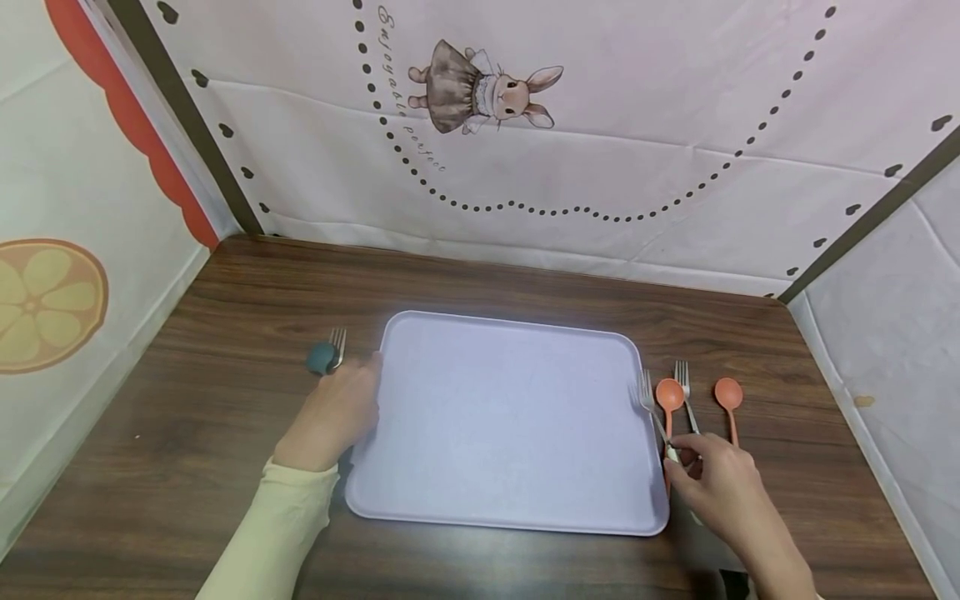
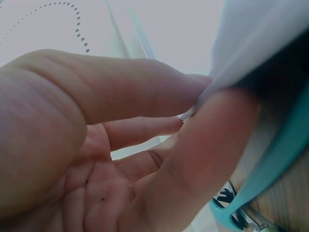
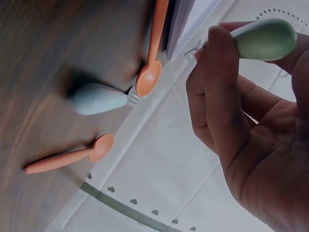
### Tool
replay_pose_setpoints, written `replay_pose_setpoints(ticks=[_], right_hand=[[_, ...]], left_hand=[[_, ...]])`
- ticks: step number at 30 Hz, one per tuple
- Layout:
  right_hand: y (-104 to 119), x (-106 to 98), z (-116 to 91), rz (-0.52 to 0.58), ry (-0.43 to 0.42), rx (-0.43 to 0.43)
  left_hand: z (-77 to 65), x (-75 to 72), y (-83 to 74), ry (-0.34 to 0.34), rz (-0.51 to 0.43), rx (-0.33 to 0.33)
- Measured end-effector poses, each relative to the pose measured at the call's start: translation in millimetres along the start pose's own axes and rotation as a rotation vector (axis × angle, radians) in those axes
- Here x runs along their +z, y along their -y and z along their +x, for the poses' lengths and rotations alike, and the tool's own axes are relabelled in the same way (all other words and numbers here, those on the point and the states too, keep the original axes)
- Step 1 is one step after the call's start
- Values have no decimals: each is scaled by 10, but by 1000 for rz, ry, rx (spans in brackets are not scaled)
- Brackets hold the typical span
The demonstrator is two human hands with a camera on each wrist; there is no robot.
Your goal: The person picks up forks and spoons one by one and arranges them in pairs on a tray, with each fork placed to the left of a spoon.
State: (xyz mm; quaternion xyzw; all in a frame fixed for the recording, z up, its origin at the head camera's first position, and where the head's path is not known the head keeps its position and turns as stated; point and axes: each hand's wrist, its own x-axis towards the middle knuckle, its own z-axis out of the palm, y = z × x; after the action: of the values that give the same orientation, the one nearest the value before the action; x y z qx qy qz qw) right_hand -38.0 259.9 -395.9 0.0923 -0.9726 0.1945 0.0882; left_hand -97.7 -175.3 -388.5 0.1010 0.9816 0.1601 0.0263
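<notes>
My left hand pinches the left rim of a pale lavender tray, with thumb and finger on either side of the edge in the left wrist view. A teal spoon and a fork lie just beyond that hand; part of them is hidden behind it. Between the thumb and fingers of my right hand is a fork with a green handle, its metal tines overlapping the tray's right rim in the head view.
On the wood table, right of the tray, lie one orange spoon, a second fork with a pale handle, and another orange spoon. Pale printed cloth walls stand behind and at both sides.
</notes>
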Motion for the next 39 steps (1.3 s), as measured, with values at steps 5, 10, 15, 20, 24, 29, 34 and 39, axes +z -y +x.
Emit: replay_pose_setpoints(ticks=[5,10,15,20,24,29,34,39], right_hand=[[25,11,7,8,6,6],[33,24,9,13,-12,-12],[45,33,23,21,0,-5],[76,56,43,27,-1,-15],[109,82,60,18,-4,-19],[142,116,76,18,11,2],[167,158,90,14,-7,-31],[198,176,117,18,-8,-40]], left_hand=[[2,-6,2,-5,1,7],[10,0,3,-6,3,13],[18,2,1,-7,5,15],[19,-5,-6,-5,-2,10],[18,-8,-9,-10,-1,13],[22,-15,-20,9,0,7],[16,-18,-22,20,6,6],[11,-13,-7,8,10,10]])
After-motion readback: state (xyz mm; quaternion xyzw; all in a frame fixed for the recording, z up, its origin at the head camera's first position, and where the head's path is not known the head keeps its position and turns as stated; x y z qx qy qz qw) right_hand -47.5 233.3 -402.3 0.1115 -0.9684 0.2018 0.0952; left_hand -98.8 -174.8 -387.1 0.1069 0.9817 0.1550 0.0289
